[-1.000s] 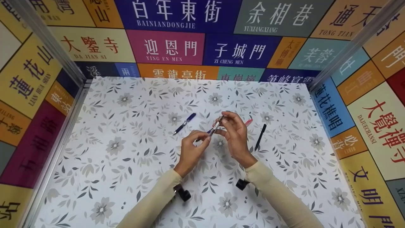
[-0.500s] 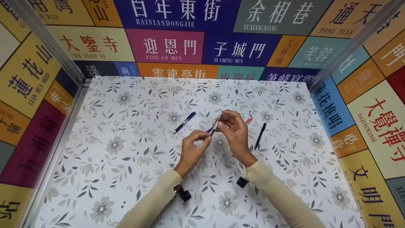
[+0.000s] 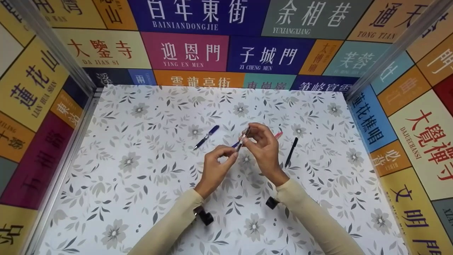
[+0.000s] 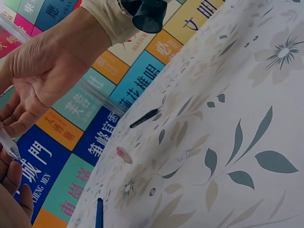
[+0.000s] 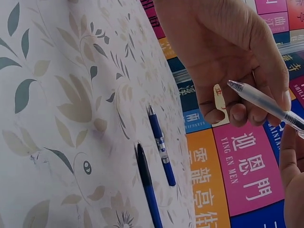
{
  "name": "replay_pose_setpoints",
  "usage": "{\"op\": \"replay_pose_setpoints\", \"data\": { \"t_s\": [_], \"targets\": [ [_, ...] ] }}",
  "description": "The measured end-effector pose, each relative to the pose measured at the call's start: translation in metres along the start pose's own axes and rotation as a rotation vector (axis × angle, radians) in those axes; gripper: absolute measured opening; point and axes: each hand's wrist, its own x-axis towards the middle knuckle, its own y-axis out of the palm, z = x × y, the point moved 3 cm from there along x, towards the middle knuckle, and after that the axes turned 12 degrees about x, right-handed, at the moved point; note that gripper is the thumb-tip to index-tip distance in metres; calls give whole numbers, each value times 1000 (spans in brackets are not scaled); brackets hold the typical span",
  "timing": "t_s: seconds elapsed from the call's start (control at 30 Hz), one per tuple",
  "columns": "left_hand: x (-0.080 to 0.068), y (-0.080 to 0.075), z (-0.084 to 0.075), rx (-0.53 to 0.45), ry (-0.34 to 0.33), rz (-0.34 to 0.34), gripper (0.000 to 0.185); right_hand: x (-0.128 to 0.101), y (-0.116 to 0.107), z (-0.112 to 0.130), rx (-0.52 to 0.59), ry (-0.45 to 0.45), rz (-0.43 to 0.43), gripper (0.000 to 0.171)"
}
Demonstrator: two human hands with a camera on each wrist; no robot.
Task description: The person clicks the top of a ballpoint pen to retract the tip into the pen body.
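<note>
A clear-barrelled pen is held up above the middle of the floral surface, between the two hands. Its lower end is pinched by the fingertips of the left hand, whose fingers are curled round it. Its upper part is pinched between the thumb and forefinger of the right hand, with the other fingers bent loosely behind. In the right wrist view the pen's frosted barrel is seen slanting across the curled fingers of the left hand. In the left wrist view only its tip is seen, by the open palm of the right hand.

Four other pens are laid on the surface beyond the hands. A blue pen lies to the left, well apart from the hands. A second blue pen is partly hidden behind the held pen. A pink pen shows just past the right hand, and a black pen lies to the right of that hand. Coloured panels with Chinese place names stand around the surface.
</note>
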Motion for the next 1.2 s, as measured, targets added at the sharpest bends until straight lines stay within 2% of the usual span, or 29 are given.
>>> {"op": "replay_pose_setpoints", "data": {
  "t_s": [0.33, 0.47, 0.73, 1.2],
  "targets": [
    [4, -1, -4, -20, -20, 27, 5, 2, -4, 0, 114, 95, -67, 40],
    [4, -1, -5, -33, -28, 37, 5, 2, -5, -1, 119, 106, -74, 45],
    [6, -3, -6, -37, -80, 70, 6, 0, -5, -2, 116, 100, -82, 40],
    [9, -6, -4, -22, -111, 126, 7, -1, -5, -4, 112, 104, -115, 44]
  ]
}}
